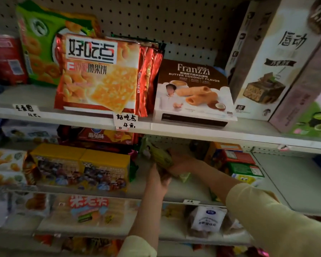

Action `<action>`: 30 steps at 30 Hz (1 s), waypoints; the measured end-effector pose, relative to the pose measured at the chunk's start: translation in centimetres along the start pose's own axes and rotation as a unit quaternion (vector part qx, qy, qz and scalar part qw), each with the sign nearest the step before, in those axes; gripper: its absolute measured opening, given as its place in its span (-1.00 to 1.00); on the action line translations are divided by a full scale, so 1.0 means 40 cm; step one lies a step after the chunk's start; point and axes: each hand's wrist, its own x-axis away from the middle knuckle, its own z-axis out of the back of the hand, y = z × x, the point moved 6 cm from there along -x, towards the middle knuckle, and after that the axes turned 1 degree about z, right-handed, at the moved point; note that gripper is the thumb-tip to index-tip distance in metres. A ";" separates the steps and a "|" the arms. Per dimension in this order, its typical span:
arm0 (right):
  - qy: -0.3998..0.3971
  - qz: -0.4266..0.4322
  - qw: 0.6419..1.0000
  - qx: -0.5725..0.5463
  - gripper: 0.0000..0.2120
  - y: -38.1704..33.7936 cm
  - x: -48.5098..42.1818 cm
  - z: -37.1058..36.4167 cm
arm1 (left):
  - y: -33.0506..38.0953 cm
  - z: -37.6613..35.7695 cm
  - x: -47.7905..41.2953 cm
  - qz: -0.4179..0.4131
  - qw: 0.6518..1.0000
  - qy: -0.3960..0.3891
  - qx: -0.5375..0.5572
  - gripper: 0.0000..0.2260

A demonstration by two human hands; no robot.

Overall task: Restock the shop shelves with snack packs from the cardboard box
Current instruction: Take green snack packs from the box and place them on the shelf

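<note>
Dim shop shelving, white metal boards in tiers backed by a pegboard wall [183, 21]. On the top shelf [220, 128], at 10 o'clock, a red biscuit pack [98, 75] standing upright at the front of a row, a green ring-snack bag [43, 47] behind it toward 9 o'clock; just beside the red pack toward 3 o'clock, a brown and white box of coconut rolls [193, 91] lying flat, then tall cake boxes [278, 62] leaning at 2 o'clock. Handwritten price tag [125, 121] stuck on the shelf edge below the red pack. On the middle shelf [295, 182], at centre, a green and yellow snack pack [159, 156] gripped between both hands: left hand [158, 179] curled under its near end, right hand [182, 162] wrapped round its far side, cream sleeves at 5 and 6 o'clock. Yellow candy boxes [80, 167] toward 9 o'clock of the pack, small stacked red and green boxes [239, 164] toward 3 o'clock. On the lower shelf [170, 229], a blurred flat pack with red lettering [87, 210] at 7 o'clock and a white-labelled bag [208, 219] at 5 o'clock. Blurred throughout the lower half.
</note>
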 end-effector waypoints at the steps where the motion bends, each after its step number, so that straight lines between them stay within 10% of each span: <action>1: 0.017 0.013 0.999 0.027 -0.42 0.002 -0.017 0.006 | 0.003 -0.002 -0.012 -0.010 0.999 0.004 -0.031 -0.76; 3: 0.032 0.037 0.997 0.060 -0.43 0.009 -0.043 0.012 | 0.023 -0.001 -0.037 -0.064 0.984 0.043 -0.163 -0.86; 7: 0.023 0.049 0.996 0.073 -0.45 0.029 -0.092 0.016 | 0.129 -0.023 -0.082 -0.345 0.814 0.091 -0.459 -0.75; 10: 0.013 0.049 0.996 0.078 -0.42 0.036 -0.121 0.020 | 0.166 -0.012 -0.103 -0.403 0.750 0.128 -0.508 -0.55; 24: 0.008 0.044 0.998 0.036 -0.25 0.069 -0.183 0.044 | 0.162 -0.048 -0.128 -0.389 0.776 0.108 -0.484 -0.22; 30: -0.100 -0.003 0.993 0.063 -0.25 0.096 -0.179 0.032 | 0.174 -0.048 -0.106 -0.323 0.673 0.178 -0.641 -0.48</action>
